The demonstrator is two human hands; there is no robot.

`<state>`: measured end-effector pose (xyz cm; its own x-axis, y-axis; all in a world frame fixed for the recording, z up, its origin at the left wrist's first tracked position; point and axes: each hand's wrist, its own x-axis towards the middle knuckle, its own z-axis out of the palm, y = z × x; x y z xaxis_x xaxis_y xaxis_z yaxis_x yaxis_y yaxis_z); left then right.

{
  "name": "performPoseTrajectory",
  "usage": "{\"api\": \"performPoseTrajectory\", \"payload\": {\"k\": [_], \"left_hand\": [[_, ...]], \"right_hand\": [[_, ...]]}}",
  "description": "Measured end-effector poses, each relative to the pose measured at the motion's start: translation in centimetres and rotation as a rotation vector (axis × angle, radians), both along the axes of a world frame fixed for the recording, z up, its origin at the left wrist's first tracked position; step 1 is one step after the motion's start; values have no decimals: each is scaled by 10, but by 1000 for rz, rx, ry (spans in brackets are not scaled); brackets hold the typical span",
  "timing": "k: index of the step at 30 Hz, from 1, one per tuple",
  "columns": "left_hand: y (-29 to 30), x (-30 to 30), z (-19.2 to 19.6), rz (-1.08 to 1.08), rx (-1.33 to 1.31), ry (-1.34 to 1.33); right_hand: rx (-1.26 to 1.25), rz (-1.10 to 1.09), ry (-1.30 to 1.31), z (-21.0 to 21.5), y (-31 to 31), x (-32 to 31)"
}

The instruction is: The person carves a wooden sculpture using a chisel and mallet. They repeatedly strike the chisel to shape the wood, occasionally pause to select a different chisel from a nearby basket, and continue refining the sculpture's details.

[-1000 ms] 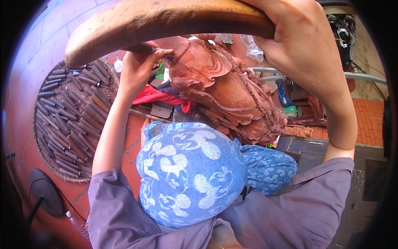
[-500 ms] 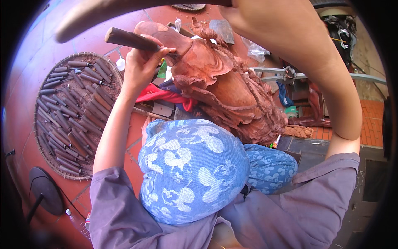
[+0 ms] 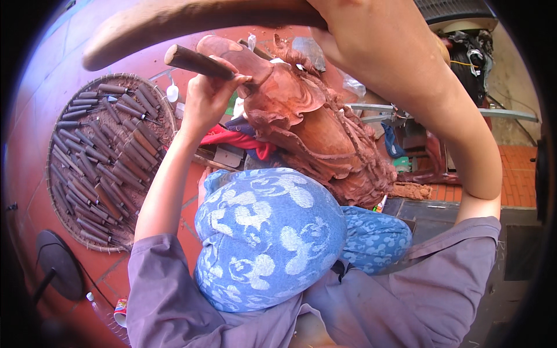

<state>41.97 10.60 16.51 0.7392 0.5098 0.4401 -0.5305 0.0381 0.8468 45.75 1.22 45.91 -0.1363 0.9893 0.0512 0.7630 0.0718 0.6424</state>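
My left hand [image 3: 208, 100] is closed around a chisel's dark round wooden handle [image 3: 196, 61], which slants with its pale butt end up to the left. The chisel's blade is hidden behind my fingers, by the upper left part of a large reddish-brown wood carving [image 3: 319, 130] with flowing, folded shapes. Raised at the top of the view, my right hand [image 3: 362, 37] grips a long, curved wooden club [image 3: 191, 32]. The club hangs over the chisel's butt, apart from it in the picture. My right fingers are partly cut off by the upper edge.
Left on the red tiles stands a round woven tray [image 3: 130, 79] of wood-handled tools and shavings. A dark round base [image 3: 58, 264] lies lower left, near a red cup [image 3: 120, 313]. Red cloth [image 3: 226, 137] is beside the carving; a grey metal bar [image 3: 505, 113] extends right. My patterned blue knees [image 3: 270, 232] are close below.
My left hand and the chisel have shifted slightly right and down. The club sits a little lower, with more of it in view. The whole view has also moved slightly.
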Motion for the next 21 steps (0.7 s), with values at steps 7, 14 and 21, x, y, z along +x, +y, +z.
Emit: {"api": "performPoseTrajectory", "payload": {"k": [7, 14, 21], "left_hand": [[-3, -2, 3, 8, -83, -8], [-3, -9, 9, 22, 123, 92], [-12, -10, 9, 132, 105, -7]], "right_hand": [[-39, -131, -85, 1, -6, -13], [-30, -150, -36, -2, -16, -12], [-46, -183, -62, -4, -21, -16]]}}
